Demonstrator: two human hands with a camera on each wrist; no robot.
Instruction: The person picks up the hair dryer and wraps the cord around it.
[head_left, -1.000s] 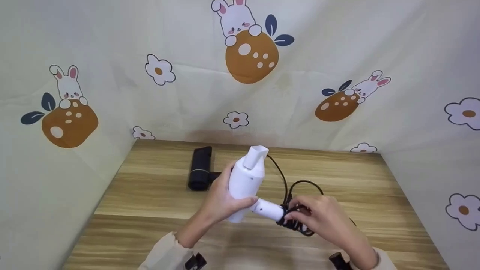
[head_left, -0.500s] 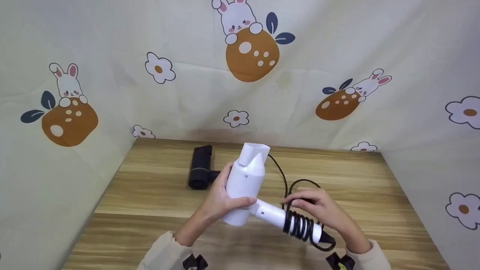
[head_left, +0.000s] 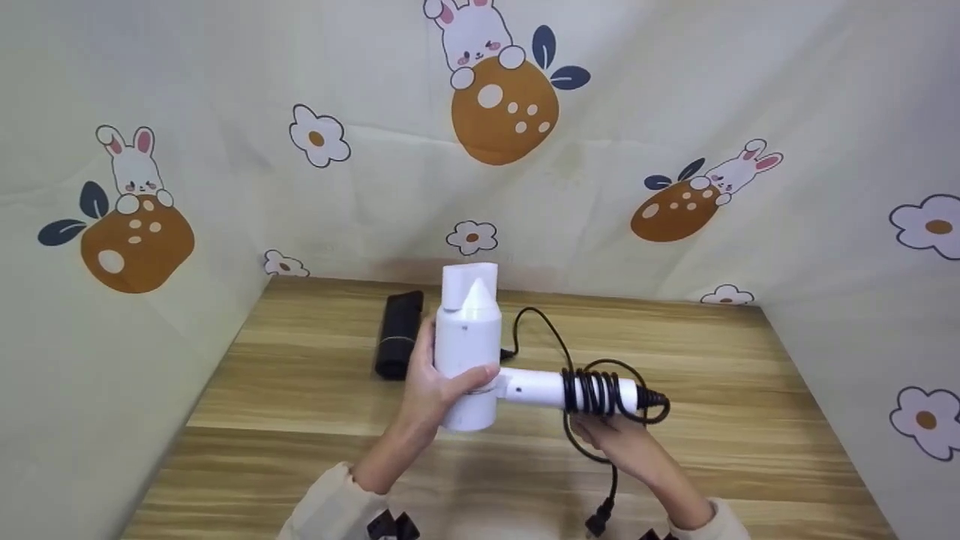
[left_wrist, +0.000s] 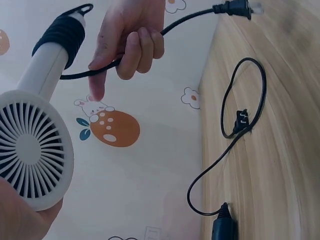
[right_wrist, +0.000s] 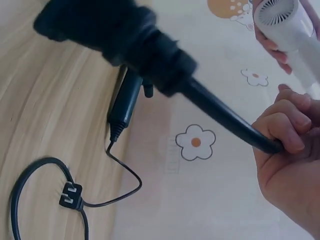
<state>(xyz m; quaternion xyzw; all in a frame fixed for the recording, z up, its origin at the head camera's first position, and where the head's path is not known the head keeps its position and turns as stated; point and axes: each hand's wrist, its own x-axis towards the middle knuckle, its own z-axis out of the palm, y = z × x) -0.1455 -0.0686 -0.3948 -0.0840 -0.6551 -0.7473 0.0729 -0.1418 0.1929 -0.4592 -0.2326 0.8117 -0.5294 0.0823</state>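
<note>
My left hand (head_left: 439,386) grips the barrel of a white hair dryer (head_left: 466,352), its nozzle pointing to the back wall. The handle (head_left: 536,386) extends to the right, with a black cord (head_left: 591,391) coiled around it several times. Under the coils is my right hand (head_left: 616,442), partly hidden by the handle. In the left wrist view, the fingers of my right hand (left_wrist: 135,40) curl round the free length of cord. Its two-pin plug (left_wrist: 234,8) sticks out past the hand; in the head view the plug (head_left: 600,517) hangs near the front.
A black hair dryer (head_left: 400,337) lies on the wooden table (head_left: 300,405), left of the white one. Its own cord (head_left: 551,324) loops across the table behind my right hand, with a plug (left_wrist: 242,121). Printed fabric walls (head_left: 375,187) enclose the back and sides.
The white hair dryer has turned so its handle lies nearly level. My right hand has gone from the coils to beneath the handle, and the plug end now hangs in sight.
</note>
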